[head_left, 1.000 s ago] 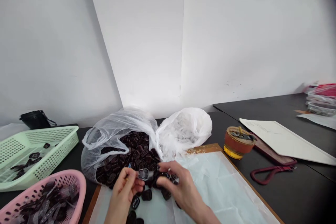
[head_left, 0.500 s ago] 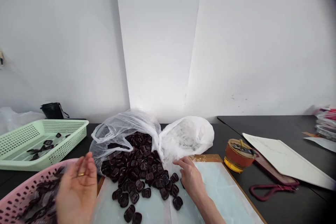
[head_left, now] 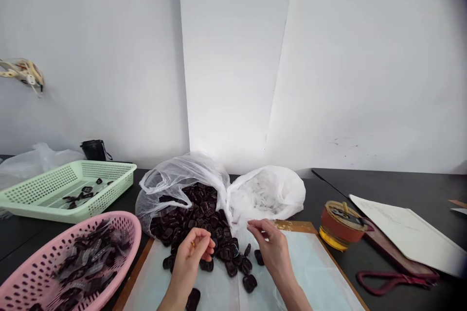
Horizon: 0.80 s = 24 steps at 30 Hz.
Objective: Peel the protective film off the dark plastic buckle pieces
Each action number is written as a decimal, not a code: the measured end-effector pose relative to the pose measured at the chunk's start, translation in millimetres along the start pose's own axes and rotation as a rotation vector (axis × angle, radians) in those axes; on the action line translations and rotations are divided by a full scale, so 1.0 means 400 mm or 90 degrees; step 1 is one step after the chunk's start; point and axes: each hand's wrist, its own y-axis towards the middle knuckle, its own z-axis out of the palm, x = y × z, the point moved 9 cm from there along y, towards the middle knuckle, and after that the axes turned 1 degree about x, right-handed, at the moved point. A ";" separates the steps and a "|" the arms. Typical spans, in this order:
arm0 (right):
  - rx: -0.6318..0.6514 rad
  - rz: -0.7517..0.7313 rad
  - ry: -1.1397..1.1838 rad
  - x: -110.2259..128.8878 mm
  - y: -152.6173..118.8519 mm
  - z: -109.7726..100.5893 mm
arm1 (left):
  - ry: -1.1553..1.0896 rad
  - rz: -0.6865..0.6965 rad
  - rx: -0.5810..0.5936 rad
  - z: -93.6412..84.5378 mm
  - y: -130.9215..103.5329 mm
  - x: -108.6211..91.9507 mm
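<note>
My left hand [head_left: 192, 260] is over the front of a pile of dark brown, glossy plastic pieces [head_left: 199, 209] spilling from a clear plastic bag [head_left: 160, 180]. Its thumb and fingertips are pressed together; whatever is in them, if anything, is hidden. To the right, my right hand [head_left: 273, 250] pinches thumb to forefinger just in front of a white bag [head_left: 292, 189] of small clear plastic bits. Anything in that pinch is too small to name. Several loose dark pieces lie between the hands on a pale sheet-covered board [head_left: 310, 262].
At left, a pink basket [head_left: 133, 238] holds dark pieces with clear strips; behind it a green tray [head_left: 109, 172] has a few dark pieces. A tape roll [head_left: 341, 226], burgundy-handled scissors [head_left: 386, 281] and a white pad [head_left: 404, 228] lie at right.
My left hand has moved right from over the pink basket to the dark pile, its spread fingers now closed. My right hand stays by the white bag. The view has shifted left.
</note>
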 end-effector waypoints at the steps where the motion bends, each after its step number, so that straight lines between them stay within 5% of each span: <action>1: 0.009 0.007 0.016 0.008 -0.001 0.002 | 0.003 0.000 0.007 0.004 -0.001 0.005; 4: 0.077 0.050 0.147 0.033 -0.012 0.030 | 0.012 0.003 0.019 0.008 -0.002 0.020; 9: 0.205 0.241 0.579 0.053 -0.068 0.143 | 0.027 0.042 0.035 0.010 -0.008 0.037; 12: 0.240 0.327 0.690 0.048 -0.095 0.195 | 0.086 0.023 0.105 0.030 -0.012 0.051; 18: 0.198 0.391 0.712 0.008 -0.100 0.201 | 0.064 -0.039 0.116 0.034 -0.007 0.063; 24: 0.161 0.333 0.573 -0.017 -0.090 0.192 | 0.078 -0.060 0.125 0.036 -0.016 0.067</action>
